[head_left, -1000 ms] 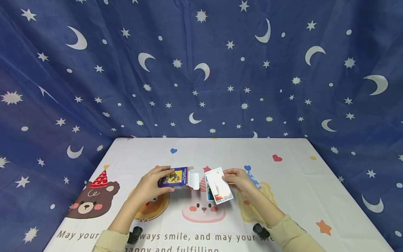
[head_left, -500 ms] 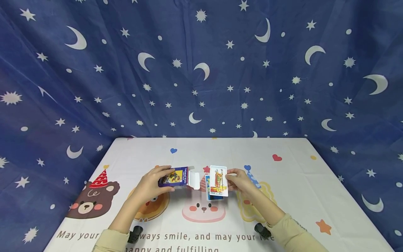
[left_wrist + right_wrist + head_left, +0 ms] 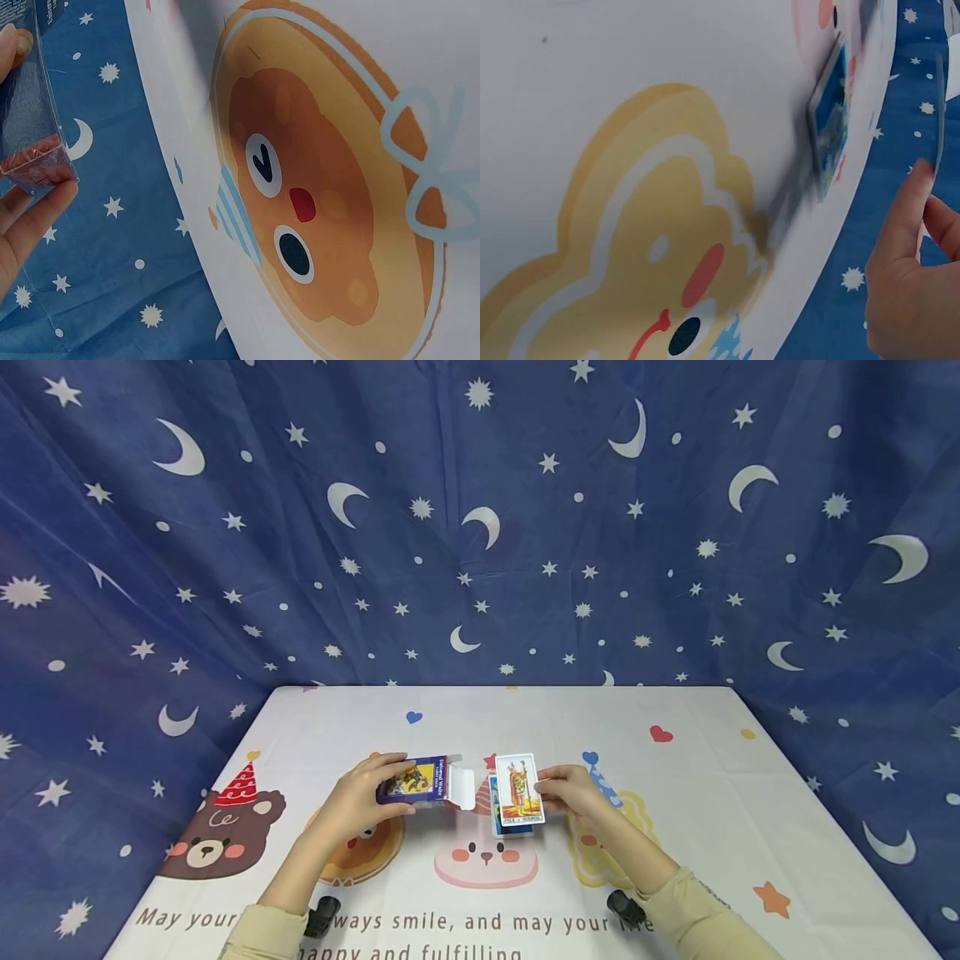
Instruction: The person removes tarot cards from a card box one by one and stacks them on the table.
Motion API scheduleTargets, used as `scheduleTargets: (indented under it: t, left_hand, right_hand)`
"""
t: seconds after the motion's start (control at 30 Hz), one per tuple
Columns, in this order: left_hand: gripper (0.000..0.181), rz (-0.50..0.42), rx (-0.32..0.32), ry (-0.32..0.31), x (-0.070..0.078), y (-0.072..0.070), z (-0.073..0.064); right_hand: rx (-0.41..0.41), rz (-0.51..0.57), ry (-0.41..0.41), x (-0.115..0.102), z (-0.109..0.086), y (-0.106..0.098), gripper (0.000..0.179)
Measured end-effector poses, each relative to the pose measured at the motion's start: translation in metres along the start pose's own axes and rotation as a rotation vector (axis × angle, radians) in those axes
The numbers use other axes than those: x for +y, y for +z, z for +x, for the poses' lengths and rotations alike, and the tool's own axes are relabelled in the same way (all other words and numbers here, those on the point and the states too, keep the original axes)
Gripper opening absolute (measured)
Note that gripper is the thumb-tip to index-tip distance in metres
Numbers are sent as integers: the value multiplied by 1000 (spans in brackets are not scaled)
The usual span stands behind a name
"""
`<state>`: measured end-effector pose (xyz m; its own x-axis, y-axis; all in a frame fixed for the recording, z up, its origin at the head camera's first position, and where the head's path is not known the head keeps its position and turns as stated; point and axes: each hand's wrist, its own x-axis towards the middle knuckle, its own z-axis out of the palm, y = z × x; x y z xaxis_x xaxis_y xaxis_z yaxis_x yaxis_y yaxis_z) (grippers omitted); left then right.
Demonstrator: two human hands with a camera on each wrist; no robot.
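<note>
My left hand (image 3: 360, 797) grips a blue and yellow tarot card box (image 3: 415, 780), its white end flap (image 3: 461, 788) standing open toward the right. In the left wrist view only a see-through corner of the box (image 3: 30, 112) shows, with fingers around it. Between thumb and fingers, my right hand (image 3: 572, 790) pinches a tarot card (image 3: 519, 789) by its right edge, picture side up. Under that card lies a small stack of cards (image 3: 497, 820) on the table, partly covered in the head view. From the right wrist, the stack (image 3: 830, 116) appears apart from the held card (image 3: 940, 112).
The white tablecloth (image 3: 675, 827) carries printed cartoon faces, hearts and lettering. A blue curtain with moons and stars (image 3: 480, 527) hangs behind the table's far edge. Black straps (image 3: 324, 917) sit at the wrists.
The right hand's card has turned from a slant to nearly upright, and its picture now faces the head camera clearly. It has shifted slightly left lately. The left hand and box stay put.
</note>
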<state>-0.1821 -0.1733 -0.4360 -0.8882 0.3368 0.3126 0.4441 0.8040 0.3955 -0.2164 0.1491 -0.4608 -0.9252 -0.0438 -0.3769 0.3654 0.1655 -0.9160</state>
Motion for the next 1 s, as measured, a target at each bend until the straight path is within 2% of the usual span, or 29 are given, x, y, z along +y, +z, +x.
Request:
scheduleTargets:
  t: [0.2,0.5,0.87,1.0]
  left_hand:
    - [63,-6,-6,-1,0,1,0]
    - [63,5,-16,-5,-1,0,0]
    - [62,1,-27,-7,0,-1,-1]
    - [63,6,-21,-3,0,-1,0]
  right_hand:
    - [47,-60,28,6,7,0,22]
    - [25,-154,40,15,20,-1,18]
    - [61,-261,64,22,28,2,12]
    - [68,-270,55,22,29,3,11]
